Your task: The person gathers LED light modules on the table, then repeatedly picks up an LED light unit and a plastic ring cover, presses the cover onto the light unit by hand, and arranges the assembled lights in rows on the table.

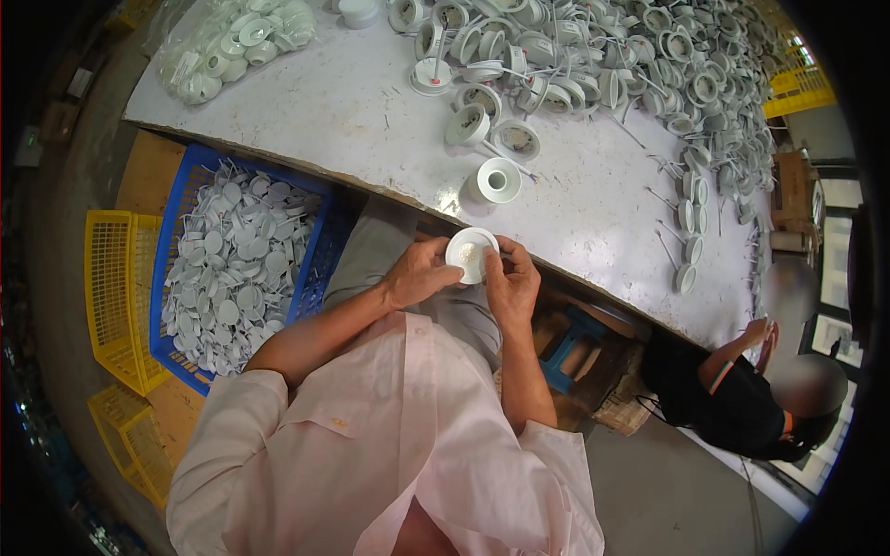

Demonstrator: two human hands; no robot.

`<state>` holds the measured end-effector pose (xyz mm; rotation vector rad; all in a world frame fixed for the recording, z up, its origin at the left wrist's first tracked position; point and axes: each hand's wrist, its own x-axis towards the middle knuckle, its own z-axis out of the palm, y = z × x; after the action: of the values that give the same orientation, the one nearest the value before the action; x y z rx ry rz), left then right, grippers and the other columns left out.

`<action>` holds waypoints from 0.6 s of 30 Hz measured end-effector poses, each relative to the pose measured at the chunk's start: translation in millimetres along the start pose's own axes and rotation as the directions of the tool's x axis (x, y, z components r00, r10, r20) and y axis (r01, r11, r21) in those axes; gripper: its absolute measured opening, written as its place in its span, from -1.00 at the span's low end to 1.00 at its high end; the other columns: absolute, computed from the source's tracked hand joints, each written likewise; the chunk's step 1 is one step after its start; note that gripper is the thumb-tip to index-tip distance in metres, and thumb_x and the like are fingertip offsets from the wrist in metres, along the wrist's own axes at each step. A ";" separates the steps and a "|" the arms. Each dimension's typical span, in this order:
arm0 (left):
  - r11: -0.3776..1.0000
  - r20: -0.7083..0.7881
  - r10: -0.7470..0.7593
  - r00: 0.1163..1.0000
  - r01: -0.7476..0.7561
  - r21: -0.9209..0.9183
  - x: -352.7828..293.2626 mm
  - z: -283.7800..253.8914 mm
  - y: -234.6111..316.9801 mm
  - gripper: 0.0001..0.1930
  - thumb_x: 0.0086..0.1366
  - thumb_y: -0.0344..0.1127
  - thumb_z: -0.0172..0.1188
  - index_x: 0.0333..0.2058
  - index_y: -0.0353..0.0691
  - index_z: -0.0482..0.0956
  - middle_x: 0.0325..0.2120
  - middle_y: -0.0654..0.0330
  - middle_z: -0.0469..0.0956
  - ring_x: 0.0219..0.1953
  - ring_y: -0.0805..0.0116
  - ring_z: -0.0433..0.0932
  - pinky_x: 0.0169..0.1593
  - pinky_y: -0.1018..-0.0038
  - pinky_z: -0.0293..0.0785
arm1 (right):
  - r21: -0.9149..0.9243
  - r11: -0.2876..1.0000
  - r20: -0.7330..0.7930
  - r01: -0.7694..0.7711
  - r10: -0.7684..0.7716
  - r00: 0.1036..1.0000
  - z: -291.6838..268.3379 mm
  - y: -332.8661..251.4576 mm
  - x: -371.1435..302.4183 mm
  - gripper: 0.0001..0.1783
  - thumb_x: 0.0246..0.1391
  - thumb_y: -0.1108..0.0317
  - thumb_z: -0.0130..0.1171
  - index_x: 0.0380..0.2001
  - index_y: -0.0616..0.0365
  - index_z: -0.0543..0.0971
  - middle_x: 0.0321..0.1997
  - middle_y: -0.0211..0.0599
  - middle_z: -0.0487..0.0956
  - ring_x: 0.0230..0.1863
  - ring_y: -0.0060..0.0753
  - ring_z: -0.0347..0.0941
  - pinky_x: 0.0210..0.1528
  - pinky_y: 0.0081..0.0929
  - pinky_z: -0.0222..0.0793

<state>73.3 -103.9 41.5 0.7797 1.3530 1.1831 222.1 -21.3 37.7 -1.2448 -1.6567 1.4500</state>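
Between my two hands I hold a round white lamp housing (472, 250), shaped like a shallow cup, with a pale, speckled disc visible inside. My left hand (422, 274) grips its left side, with the thumb at the lower rim. My right hand (512, 282) pinches the right side, thumb laid over the inner face. The housing is just off the table's near edge, above my lap. Beyond it on the white table (362, 130) stands a white ring-shaped fixture (497, 181) with a round hole in its middle.
Many similar white housings with wires (556, 56) crowd the table's far and right side. A clear bag (232, 46) of white cups lies far left. A blue crate (176, 241) full of white discs stands at left, beside yellow crates (120, 278). A co-worker (732, 398) works at right.
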 end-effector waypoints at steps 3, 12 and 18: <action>0.997 0.023 -0.032 0.999 0.033 -0.073 0.8 -0.5 4.2 -0.68 0.12 -0.37 0.13 -0.14 -0.38 0.48 -0.50 0.23 0.54 -0.56 0.62 0.36 -0.49 0.63 0.31 | 0.129 0.991 0.015 -0.038 0.036 0.999 -8.0 4.1 3.6 -0.62 -0.01 0.50 0.22 -0.07 0.30 0.49 -0.17 -0.37 0.52 -0.42 -0.73 0.32 -0.41 -0.74 0.29; 0.995 0.244 -0.036 0.969 0.056 -0.077 15.3 4.3 -5.2 -0.66 0.19 -0.35 0.12 -0.07 -0.37 0.43 -0.42 0.26 0.51 -0.54 0.61 0.37 -0.45 0.65 0.34 | -0.328 0.794 0.331 0.512 -0.411 0.849 -34.1 -23.2 -1.8 -0.14 -0.32 0.37 0.43 0.15 0.18 0.32 0.13 0.02 0.33 0.14 0.07 0.27 0.13 -0.19 0.26; 0.985 0.314 -0.139 0.939 0.164 -0.054 24.1 15.8 1.3 -0.62 0.29 -0.30 0.13 0.01 -0.40 0.38 -0.21 0.08 0.56 -0.21 0.45 0.57 -0.36 0.65 0.44 | -0.293 0.824 0.159 0.486 -0.459 0.874 -74.4 -15.8 14.5 -0.19 -0.40 0.54 0.41 0.08 0.22 0.40 0.11 -0.07 0.40 0.10 -0.15 0.36 0.10 -0.34 0.30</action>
<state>84.5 -77.6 37.3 0.7541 1.0791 0.9427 278.7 22.3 67.4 -0.8410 -2.1392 0.9555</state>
